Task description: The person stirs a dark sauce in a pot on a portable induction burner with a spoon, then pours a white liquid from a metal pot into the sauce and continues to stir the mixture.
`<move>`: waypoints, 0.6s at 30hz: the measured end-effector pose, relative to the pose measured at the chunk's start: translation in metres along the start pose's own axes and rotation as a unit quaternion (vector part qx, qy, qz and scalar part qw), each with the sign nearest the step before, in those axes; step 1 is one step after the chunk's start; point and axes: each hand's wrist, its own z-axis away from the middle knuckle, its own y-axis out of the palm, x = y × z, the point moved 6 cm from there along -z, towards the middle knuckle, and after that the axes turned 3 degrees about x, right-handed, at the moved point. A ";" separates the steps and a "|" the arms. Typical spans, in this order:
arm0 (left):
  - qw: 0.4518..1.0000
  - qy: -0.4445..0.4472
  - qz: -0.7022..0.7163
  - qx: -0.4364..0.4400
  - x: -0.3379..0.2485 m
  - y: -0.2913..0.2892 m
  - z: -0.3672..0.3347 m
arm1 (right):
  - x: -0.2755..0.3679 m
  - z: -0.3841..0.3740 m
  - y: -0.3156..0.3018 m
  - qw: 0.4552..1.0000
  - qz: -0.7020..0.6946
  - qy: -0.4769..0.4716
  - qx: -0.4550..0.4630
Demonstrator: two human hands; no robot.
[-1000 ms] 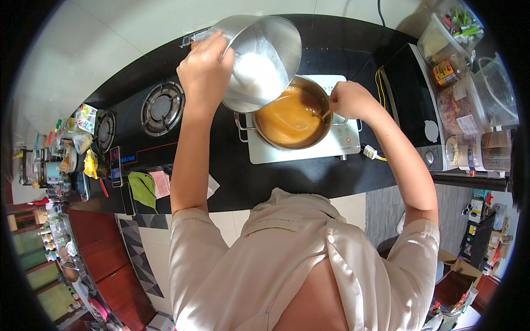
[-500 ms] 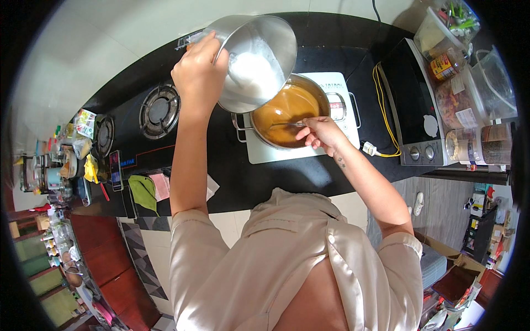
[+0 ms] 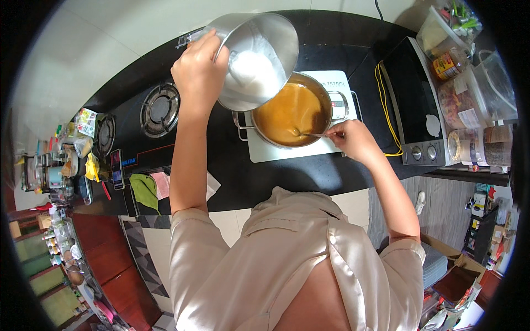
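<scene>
My left hand [image 3: 199, 69] grips the rim of a steel bowl [image 3: 251, 58] with white powder inside, tilted over a steel pot [image 3: 292, 110]. The pot holds an orange-brown liquid and stands on a white induction cooker [image 3: 287, 149] on the black counter. My right hand [image 3: 350, 138] holds a metal spoon [image 3: 309, 133] by its handle at the pot's near right rim, with the spoon's bowl dipped in the liquid.
A gas hob with two burners [image 3: 160, 107] lies left of the pot. A green cloth [image 3: 144, 190] and a phone [image 3: 117, 168] sit at the counter's near left edge. A black microwave [image 3: 417, 105] stands to the right, with food containers [image 3: 475, 105] beyond it.
My right hand has come down from the pot's far right rim to its near right side, and now holds the spoon in the liquid. The bowl has stayed tilted over the pot.
</scene>
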 end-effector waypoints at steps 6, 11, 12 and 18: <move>0.999 -0.019 -0.010 0.040 0.001 0.002 -0.001 | 0.040 -0.016 0.036 0.984 0.104 -0.140 -0.033; 0.999 -0.018 -0.006 0.036 -0.001 0.002 -0.001 | 0.037 -0.052 0.046 0.966 0.185 -0.149 -0.103; 0.999 -0.018 -0.004 0.036 -0.001 0.002 -0.001 | 0.031 -0.060 0.045 0.966 0.185 -0.149 -0.104; 1.000 -0.011 0.010 0.008 0.002 0.000 0.001 | 0.003 -0.045 0.005 0.968 0.218 -0.046 -0.117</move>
